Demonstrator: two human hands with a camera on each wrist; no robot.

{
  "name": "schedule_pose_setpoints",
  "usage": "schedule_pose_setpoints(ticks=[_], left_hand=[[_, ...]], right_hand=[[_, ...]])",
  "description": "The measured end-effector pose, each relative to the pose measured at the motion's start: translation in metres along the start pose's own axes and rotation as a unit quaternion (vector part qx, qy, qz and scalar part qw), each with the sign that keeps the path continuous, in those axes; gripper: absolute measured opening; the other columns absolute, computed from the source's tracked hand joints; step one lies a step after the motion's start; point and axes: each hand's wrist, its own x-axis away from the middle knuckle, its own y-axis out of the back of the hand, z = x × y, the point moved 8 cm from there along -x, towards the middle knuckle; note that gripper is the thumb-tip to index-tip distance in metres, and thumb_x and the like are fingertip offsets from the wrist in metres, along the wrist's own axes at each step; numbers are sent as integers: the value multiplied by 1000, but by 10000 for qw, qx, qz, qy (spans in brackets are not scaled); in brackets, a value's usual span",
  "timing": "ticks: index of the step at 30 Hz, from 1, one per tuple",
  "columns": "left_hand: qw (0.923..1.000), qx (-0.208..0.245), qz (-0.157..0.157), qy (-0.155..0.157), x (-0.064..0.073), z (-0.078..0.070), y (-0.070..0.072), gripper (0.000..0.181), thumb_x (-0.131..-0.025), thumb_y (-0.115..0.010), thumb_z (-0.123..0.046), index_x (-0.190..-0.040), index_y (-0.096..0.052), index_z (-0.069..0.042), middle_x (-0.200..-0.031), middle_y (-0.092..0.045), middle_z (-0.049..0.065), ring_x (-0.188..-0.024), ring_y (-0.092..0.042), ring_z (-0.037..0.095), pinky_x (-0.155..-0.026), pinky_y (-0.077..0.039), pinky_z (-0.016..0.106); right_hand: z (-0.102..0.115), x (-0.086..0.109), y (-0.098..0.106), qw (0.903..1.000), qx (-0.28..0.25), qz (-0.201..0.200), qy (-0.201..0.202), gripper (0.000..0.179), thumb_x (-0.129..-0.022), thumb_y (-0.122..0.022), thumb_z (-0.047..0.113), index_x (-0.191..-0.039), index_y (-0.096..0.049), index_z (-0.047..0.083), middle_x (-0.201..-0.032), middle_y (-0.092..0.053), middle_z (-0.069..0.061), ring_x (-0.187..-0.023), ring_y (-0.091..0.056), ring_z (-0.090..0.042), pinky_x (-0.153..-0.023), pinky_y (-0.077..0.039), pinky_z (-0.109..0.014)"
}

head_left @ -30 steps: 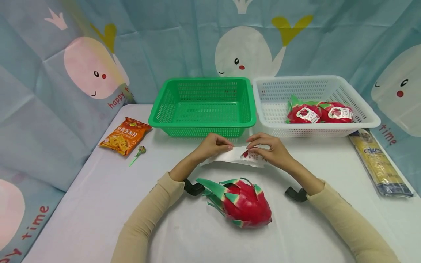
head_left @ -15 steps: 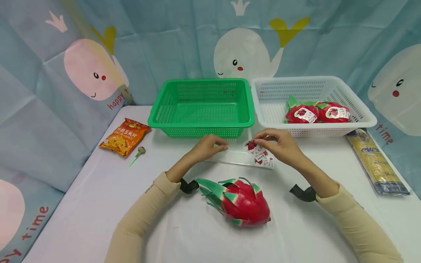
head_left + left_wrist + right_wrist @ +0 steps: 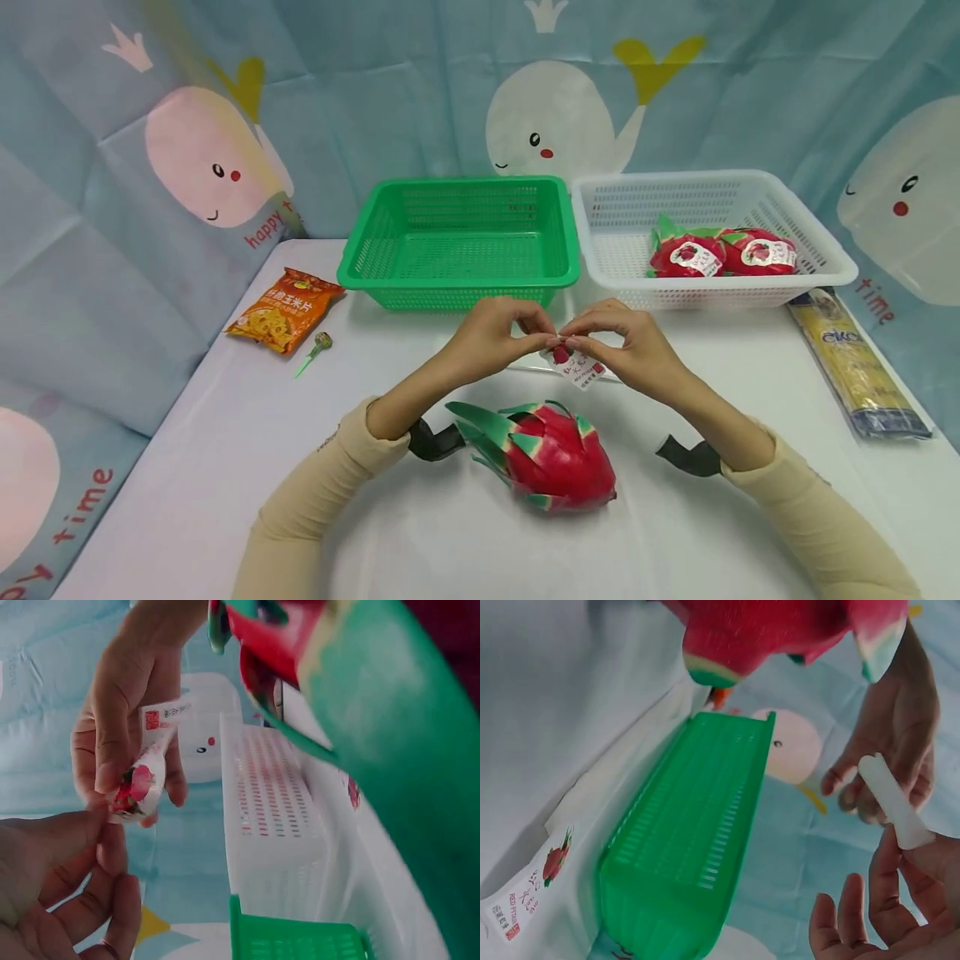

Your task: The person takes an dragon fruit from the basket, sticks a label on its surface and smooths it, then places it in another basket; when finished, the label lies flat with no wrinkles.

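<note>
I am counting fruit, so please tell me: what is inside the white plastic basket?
The white plastic basket holds two red dragon fruits with white labels. Its near wall hides their undersides and the floor beneath.

The head view looks forward and down from above the near edge of the tabletop point(image 3: 187, 467), taking in both forearms, with the green basket point(image 3: 459, 242) at 12 o'clock and the white basket point(image 3: 712, 237) at 1 o'clock. The left wrist view sits low and very close, rolled sideways, facing the hands point(image 3: 124, 742) and the white basket point(image 3: 274, 817). The right wrist view, equally close and tilted, faces the green basket point(image 3: 697, 847). All three views share the sticker point(image 3: 573, 365) held between the fingertips.
</note>
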Motion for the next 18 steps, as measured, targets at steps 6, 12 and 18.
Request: schedule_pose_setpoints(ticks=[6,12,18], left_hand=[[9977,-524,-229,-370,3,-11,-3,4,-83,-68,-16,-81,-69,-13,-75,-68,-6,-75,-61,5,-68,-45,21],[9994,-56,-331,-92,13,-14,-6,6,-85,-65,-16,-81,-67,-13,-72,-67,-6,-74,-59,3,-59,-41,19],[9954,907,-273,147,30,-20,-13,6,-84,-66,-14,-82,-67,-9,-74,-66,-1,-71,-57,4,-65,-50,24]], right_hand=[[1,12,7,9980,340,-276,-449,32,-79,-72,10,-110,-66,11,-94,-67,-1,-92,-59,-12,-74,-51,-21],[-3,36,19,9905,530,-720,-1044,37,-75,-76,14,-109,-63,11,-95,-65,1,-93,-55,-2,-87,-49,-24],[-9,57,18,9840,-458,-585,-1621,10,-82,-69,14,-90,-64,9,-94,-66,-3,-94,-57,2,-86,-44,-10]])
